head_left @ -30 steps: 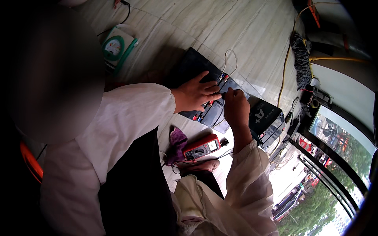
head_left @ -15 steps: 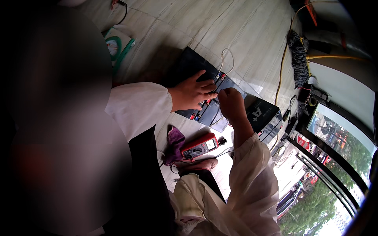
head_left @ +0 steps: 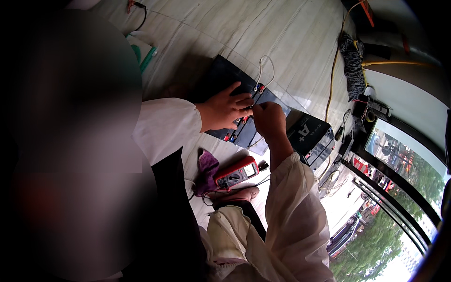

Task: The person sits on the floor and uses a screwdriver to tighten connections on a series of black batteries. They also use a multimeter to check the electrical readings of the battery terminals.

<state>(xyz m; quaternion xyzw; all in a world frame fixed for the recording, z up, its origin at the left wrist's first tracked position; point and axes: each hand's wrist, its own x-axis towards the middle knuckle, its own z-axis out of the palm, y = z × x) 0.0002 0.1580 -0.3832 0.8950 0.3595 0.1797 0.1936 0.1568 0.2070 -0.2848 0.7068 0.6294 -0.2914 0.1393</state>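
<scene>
Dark block-shaped batteries (head_left: 221,75) with red and blue terminal ends stand side by side on the floor. My left hand (head_left: 225,109) lies over their tops with its fingers spread. Close against its fingertips is my right hand (head_left: 270,120), closed in a pinch above the terminals. Whatever sits between its fingers is hidden. A white looped wire (head_left: 268,61) rises from terminals at the far side of the batteries. Part of the terminal row is covered by my hands.
Another dark battery (head_left: 300,134) stands to the right. Nearer lie a red multimeter (head_left: 237,173) with black leads and a purple cloth (head_left: 206,164), by my foot (head_left: 244,193). A yellow cable (head_left: 332,80) runs along the floor near a grey cord bundle (head_left: 351,66).
My right hand has moved slightly left, closer to the left fingertips. The whole view has shifted a little; my left hand stays spread on the batteries.
</scene>
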